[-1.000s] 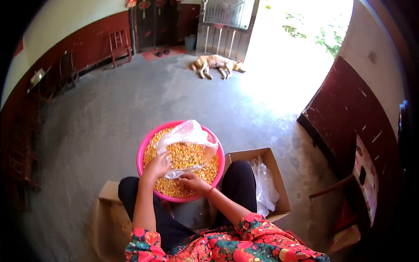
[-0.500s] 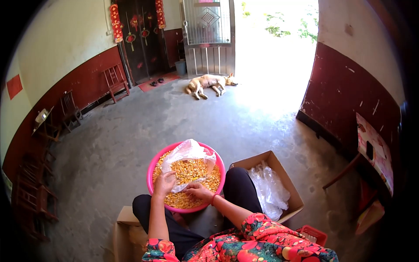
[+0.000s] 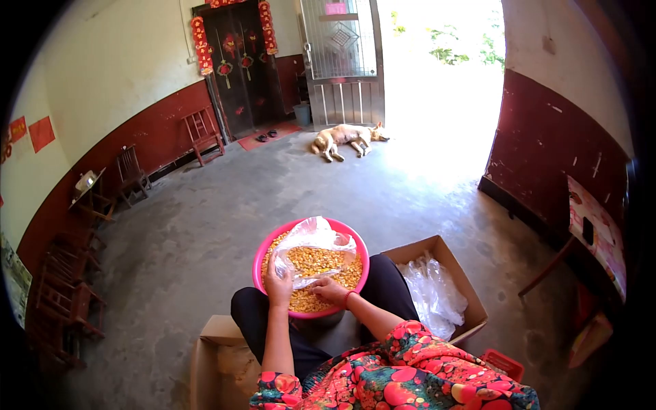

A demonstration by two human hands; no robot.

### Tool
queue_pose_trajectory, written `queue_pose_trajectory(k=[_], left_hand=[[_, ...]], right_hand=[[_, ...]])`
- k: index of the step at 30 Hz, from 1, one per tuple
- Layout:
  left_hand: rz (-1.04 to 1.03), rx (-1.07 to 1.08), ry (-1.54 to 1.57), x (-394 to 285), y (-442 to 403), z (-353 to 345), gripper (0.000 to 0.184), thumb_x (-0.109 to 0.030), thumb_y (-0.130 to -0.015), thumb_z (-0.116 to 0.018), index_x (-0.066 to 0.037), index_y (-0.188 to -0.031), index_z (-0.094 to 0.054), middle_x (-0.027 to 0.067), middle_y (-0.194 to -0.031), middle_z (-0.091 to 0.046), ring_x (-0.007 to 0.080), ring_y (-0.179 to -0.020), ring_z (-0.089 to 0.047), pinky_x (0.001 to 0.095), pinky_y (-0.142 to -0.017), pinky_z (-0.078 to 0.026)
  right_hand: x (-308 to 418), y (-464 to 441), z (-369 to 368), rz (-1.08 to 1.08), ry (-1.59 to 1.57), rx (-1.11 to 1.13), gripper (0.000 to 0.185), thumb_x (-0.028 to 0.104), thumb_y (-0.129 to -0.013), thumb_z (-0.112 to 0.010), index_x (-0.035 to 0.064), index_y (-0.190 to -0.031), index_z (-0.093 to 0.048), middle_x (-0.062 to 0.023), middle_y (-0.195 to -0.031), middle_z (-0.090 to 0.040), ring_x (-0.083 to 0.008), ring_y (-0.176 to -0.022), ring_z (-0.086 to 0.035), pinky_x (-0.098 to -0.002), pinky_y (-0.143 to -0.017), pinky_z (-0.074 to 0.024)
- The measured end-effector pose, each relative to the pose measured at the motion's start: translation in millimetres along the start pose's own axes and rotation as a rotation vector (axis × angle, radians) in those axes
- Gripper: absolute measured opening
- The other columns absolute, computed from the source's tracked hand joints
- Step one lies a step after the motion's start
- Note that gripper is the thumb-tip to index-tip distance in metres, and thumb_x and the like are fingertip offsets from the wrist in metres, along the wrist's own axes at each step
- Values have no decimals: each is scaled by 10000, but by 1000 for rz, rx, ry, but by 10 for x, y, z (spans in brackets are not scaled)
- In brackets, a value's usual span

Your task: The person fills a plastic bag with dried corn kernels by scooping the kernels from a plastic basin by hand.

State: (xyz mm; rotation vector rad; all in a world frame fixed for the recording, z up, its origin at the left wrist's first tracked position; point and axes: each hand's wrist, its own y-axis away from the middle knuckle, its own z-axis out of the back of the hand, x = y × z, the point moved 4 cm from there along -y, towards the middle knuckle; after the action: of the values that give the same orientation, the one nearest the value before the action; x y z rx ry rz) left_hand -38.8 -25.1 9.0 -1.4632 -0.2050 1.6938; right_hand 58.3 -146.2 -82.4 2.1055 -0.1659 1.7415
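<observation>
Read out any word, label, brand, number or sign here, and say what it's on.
Nothing reads clearly.
Red strips beside the dark door: gold marks, too small to read.
Pink paper on the metal door: too small to read.
Red paper at far left: yellowish marks, too blurred to read.
Pink basin and plastic bag: no writing visible.

A pink basin (image 3: 365, 263), full of yellow corn kernels (image 3: 302, 301), stands before the seated person. Inside its rim there is a clear plastic bag (image 3: 311, 235) with kernels in its mouth. The left hand (image 3: 278, 281) holds this bag near the left rim; the right hand (image 3: 331, 292) is near the closest rim, its fingertips partly hidden. Crumpled clear plastic (image 3: 434, 294) fills a cardboard box (image 3: 470, 301). At the far edge of the floor (image 3: 205, 219) a dog (image 3: 344, 139) lies.
</observation>
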Motion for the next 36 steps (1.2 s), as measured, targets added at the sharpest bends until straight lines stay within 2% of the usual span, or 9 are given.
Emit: queue_pose_trajectory(k=[5,11,17,18,19,21,26,31,36], left_hand=[[78,-30,146,-6,2,-16,612,68,-703,-540,-13,-1286,-372,251,-1141,-548,355,-1129,-519,378,-945,-408],[186,-67,114,83,34,28,617,51,-706,-550,-13,-1288,-356,230,-1047,-587,326,-989,-596,366,-848,-457],[203,95,-64,173,64,-101,426,-70,-723,-604,19,-1134,-538,225,-933,-635,301,-838,-647,353,-734,-501],[228,87,-9,352,93,-160,361,-76,-730,-630,55,-1061,-571,140,-896,-657,183,-830,-642,305,-747,-495],[232,91,-11,341,106,-163,361,-76,-730,-630,55,-1061,-571,140,-896,-657,183,-830,-642,305,-747,-495],[200,54,-2,244,92,-144,298,-134,-767,-625,44,-1004,-603,202,-836,-649,273,-758,-655,350,-693,-502],[311,66,-45,161,52,-7,238,-157,-833,-585,54,-939,-616,187,-791,-650,244,-698,-641,330,-652,-487],[309,-33,99,16,21,81,238,-163,-879,-550,61,-926,-614,137,-779,-658,162,-713,-627,292,-656,-482],[302,-52,216,136,44,45,163,-52,-808,-592,44,-938,-614,81,-817,-650,122,-739,-607,270,-674,-486]], right_hand=[[108,7,48,-244,65,67,170,187,-883,-544,87,-952,-663,58,-579,-443,-36,-403,-333,-213,-362,-238],[707,-219,166,5,48,-22,155,154,-837,-545,39,-835,-648,-7,-580,-487,-98,-446,-457,-234,-383,-358],[816,-616,261,178,-72,-80,305,80,-817,-565,-10,-1108,-548,-58,-801,-580,-130,-638,-586,-263,-559,-506],[815,-662,312,220,211,-179,366,70,-778,-583,-1,-1136,-551,-106,-902,-616,-174,-735,-616,-267,-631,-516],[736,-686,352,216,207,-180,366,70,-778,-583,-1,-1136,-551,-106,-902,-616,-174,-735,-616,-267,-631,-516],[759,-626,416,751,1006,-415,400,62,-742,-597,22,-1139,-569,-142,-1020,-623,-184,-789,-618,-259,-671,-501],[1108,70,413,654,739,-587,130,46,-770,-574,59,-851,-674,-75,-759,-656,-161,-686,-603,-280,-667,-481],[1347,571,496,696,986,-915,524,71,-695,-613,148,-1196,-478,-131,-1216,-474,-336,-1147,-432,-425,-950,-361],[891,277,855,229,1097,-859,558,129,-719,-596,147,-1259,-458,-142,-1127,-563,-318,-1114,-500,-435,-917,-395]])
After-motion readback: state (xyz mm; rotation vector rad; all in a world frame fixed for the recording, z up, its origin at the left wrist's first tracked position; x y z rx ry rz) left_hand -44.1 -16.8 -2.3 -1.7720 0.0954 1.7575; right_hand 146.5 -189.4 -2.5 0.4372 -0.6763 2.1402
